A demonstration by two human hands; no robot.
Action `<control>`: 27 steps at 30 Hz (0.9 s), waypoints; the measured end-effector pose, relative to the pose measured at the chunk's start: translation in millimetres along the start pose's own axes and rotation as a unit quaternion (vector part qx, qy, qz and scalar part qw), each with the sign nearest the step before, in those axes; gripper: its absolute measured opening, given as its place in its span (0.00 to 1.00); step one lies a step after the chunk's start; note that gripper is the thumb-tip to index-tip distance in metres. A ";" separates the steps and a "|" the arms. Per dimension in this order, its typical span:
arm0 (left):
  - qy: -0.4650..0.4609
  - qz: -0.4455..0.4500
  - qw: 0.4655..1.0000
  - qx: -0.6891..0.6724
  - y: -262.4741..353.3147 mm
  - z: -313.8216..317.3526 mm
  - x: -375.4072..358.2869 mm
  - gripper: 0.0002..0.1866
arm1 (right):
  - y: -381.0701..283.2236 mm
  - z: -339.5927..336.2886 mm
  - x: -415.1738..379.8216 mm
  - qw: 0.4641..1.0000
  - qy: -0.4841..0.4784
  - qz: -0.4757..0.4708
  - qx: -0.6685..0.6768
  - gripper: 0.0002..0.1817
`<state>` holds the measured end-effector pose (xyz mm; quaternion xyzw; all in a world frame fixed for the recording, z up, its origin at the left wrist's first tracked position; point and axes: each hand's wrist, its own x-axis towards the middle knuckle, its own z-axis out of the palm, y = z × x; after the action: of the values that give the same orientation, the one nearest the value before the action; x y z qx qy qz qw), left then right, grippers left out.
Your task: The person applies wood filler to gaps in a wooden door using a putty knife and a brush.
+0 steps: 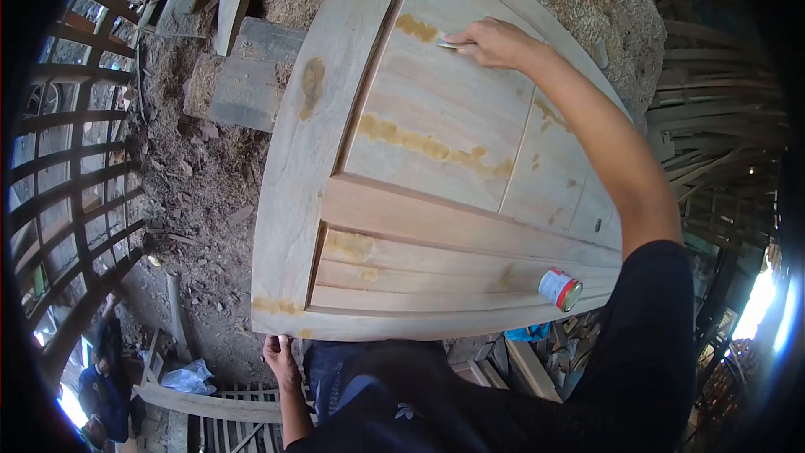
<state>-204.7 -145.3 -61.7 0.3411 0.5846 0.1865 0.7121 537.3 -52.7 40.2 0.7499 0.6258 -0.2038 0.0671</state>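
A pale wooden panelled door [436, 226] lies in front of me, with yellow-brown filler patches [432, 149] on its panels and frame. My right hand [492, 42] is over the upper panel, its fingers closed round a small flat scraper [447, 44] that is mostly hidden. The scraper is just beside a filler smear [417, 28]. My left hand [281, 361] grips the door's near edge at the lower left corner, fingertips on the rim. A small red and white tin [560, 289] stands on the door's near right part.
Sawdust and wood shavings [579, 8] lie beyond the door. Wooden planks [251, 75] are at the upper left, and stacked timber [704, 109] is at the right. A slatted wooden fence [84, 151] runs along the left. Another person [105, 394] is at the lower left, near a plastic bag [189, 376].
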 end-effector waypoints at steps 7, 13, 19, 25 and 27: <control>0.013 0.004 0.999 -0.032 -4.8 1.0 2.2 0.14 | -13.6 -34.6 -30.1 0.984 -0.141 0.100 -0.053 0.16; 0.005 0.004 0.999 -0.043 -8.6 1.3 -0.4 0.14 | -35.0 -5.3 -51.8 0.968 -0.099 0.229 0.042 0.16; -0.007 -0.003 1.000 -0.018 -5.3 0.4 2.3 0.15 | -34.8 26.3 -33.4 0.963 -0.013 0.257 0.076 0.20; -0.017 0.006 1.000 -0.006 -12.4 -7.6 6.6 0.14 | -20.1 22.8 -40.8 0.961 -0.078 0.249 0.090 0.15; -0.016 0.008 1.000 -0.014 -18.5 -5.5 2.1 0.15 | -2.5 64.5 -43.7 0.979 0.065 0.185 0.052 0.16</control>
<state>-211.9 -155.3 -76.6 0.3386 0.5679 0.1948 0.7245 514.7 -114.9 -0.9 0.8667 0.4680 -0.1708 0.0238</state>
